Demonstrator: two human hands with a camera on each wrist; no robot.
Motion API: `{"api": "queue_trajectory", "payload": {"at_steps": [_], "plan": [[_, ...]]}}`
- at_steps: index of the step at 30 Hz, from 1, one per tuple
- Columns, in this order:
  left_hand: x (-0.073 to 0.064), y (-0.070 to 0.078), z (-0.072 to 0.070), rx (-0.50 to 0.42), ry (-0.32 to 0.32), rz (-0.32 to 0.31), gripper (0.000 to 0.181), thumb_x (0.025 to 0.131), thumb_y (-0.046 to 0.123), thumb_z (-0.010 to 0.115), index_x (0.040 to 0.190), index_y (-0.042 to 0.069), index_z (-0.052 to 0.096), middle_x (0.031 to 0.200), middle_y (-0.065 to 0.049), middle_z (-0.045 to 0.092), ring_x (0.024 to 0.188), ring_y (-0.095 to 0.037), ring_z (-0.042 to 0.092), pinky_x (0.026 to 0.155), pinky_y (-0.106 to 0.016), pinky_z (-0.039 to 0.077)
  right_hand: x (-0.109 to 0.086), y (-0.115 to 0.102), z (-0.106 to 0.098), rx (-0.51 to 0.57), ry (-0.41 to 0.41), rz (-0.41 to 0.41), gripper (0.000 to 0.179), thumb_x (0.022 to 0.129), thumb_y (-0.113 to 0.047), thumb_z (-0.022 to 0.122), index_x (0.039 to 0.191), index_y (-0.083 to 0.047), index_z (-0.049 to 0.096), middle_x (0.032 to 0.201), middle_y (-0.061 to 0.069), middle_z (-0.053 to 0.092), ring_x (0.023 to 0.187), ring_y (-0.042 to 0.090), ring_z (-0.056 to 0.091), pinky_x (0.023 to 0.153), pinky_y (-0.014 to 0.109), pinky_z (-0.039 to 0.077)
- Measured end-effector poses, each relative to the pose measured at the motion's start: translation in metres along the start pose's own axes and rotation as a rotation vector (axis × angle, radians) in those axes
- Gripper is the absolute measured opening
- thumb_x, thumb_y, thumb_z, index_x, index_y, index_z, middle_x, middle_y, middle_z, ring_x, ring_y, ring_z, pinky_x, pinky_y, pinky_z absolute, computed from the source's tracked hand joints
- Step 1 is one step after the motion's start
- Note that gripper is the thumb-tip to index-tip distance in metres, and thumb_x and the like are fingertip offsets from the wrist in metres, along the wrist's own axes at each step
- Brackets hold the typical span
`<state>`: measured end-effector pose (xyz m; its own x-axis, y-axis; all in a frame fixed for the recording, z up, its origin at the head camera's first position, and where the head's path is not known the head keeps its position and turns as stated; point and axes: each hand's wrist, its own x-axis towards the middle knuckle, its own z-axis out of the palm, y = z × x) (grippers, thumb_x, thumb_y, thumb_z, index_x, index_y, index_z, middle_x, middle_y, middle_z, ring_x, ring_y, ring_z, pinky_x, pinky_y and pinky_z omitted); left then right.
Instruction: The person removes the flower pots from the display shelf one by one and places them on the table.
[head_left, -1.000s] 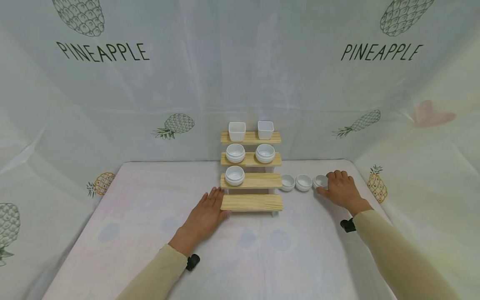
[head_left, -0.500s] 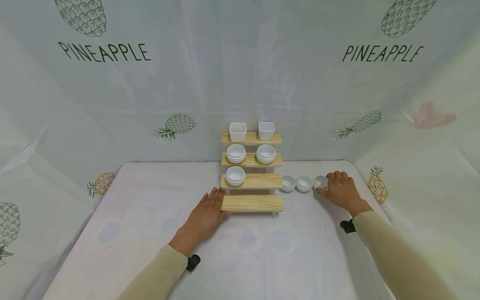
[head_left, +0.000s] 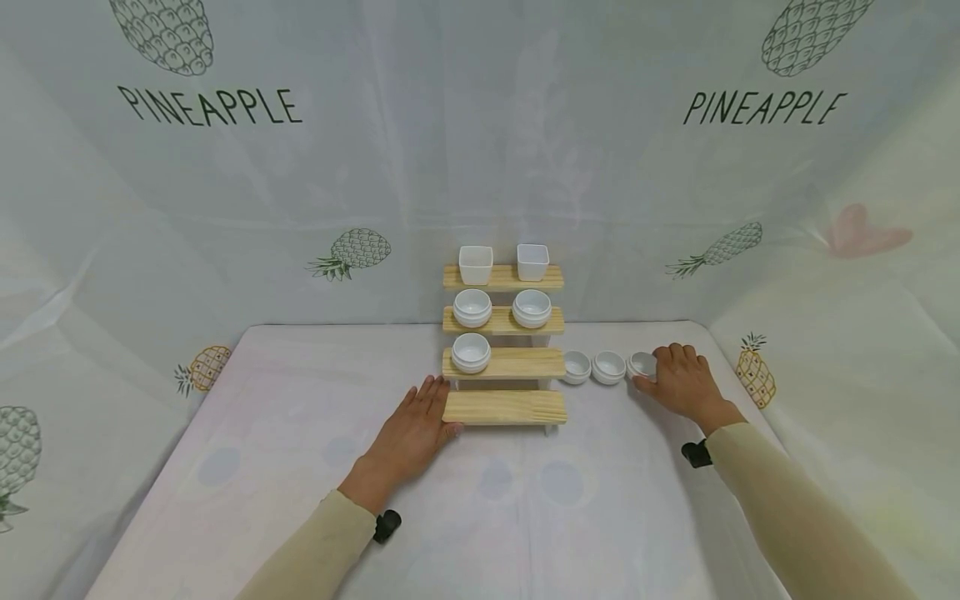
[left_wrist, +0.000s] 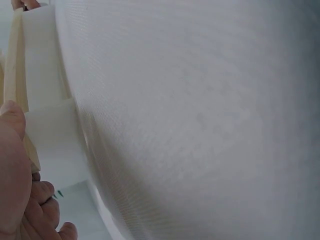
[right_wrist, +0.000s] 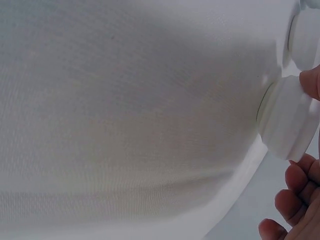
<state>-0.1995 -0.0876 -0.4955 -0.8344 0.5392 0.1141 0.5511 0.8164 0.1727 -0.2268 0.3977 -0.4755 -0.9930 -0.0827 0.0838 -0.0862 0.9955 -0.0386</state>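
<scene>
Can't see outer side of rightmost bowl (head_left: pixel 641 363), masked by right hand (head_left: pixel 682 383) gripping it, right of wooden stand (head_left: pixel 504 407). Holding lowest tier's left end in left hand (head_left: pixel 408 435), between thumb and fingers. Can't fully see leftmost loose bowl (head_left: pixel 577 367) past stand. White inside shelved round bowls (head_left: pixel 532 308); can't make out bottoms of square cups (head_left: pixel 476 265). Pale tablecloth (head_left: pixel 615 508), pineapple-print curtain (head_left: pixel 480 167) behind.

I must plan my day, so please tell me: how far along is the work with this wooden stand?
Done, it seems: two square cups stand on the top tier, two round bowls on the second tier and one bowl on the third tier.
In hand: the right hand grips the rightmost bowl on the table; the left hand touches the bottom tier.
Likely left: that bowl and its two neighbours.
</scene>
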Motion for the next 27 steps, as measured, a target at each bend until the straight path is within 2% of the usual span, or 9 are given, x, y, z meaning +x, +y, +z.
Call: {"api": "queue_trajectory", "payload": {"at_steps": [5,14,20,27], "plan": [[0.0,0.002,-0.003,-0.012,-0.021,-0.015,0.082,0.11,0.052,0.048,0.165,-0.004,0.025,0.171,-0.022,0.029,0.162,-0.035,0.024,0.131,-0.052,0.025,-0.001,0.001,0.0,0.0,0.009,-0.003,0.071,0.1,-0.046,0.067,0.129,0.017,0.054,0.115,0.032,0.055,0.109,0.051,0.049,0.087,0.063,0.045],[0.001,0.001,-0.002,-0.015,-0.05,-0.029,0.082,0.111,0.053,0.045,0.167,-0.002,0.021,0.173,-0.021,0.024,0.163,-0.033,0.019,0.132,-0.051,0.022,-0.003,0.002,-0.005,0.047,0.036,0.01,0.075,0.099,-0.049,0.066,0.133,0.016,0.052,0.124,0.035,0.054,0.116,0.053,0.046,0.093,0.066,0.043],[0.0,0.002,-0.001,-0.011,-0.041,-0.026,0.081,0.111,0.052,0.047,0.166,-0.003,0.023,0.173,-0.021,0.025,0.163,-0.034,0.021,0.132,-0.051,0.023,-0.001,-0.011,-0.012,0.082,0.15,-0.015,0.069,0.099,-0.046,0.068,0.133,0.014,0.055,0.126,0.034,0.055,0.119,0.053,0.047,0.097,0.069,0.043],[-0.001,0.004,-0.003,0.012,-0.057,-0.032,0.081,0.112,0.05,0.046,0.166,-0.003,0.021,0.173,-0.022,0.023,0.163,-0.035,0.02,0.132,-0.051,0.022,0.003,-0.053,-0.029,0.107,0.319,-0.106,0.064,0.095,-0.042,0.074,0.127,0.012,0.061,0.118,0.031,0.061,0.11,0.05,0.052,0.089,0.064,0.044]]}}
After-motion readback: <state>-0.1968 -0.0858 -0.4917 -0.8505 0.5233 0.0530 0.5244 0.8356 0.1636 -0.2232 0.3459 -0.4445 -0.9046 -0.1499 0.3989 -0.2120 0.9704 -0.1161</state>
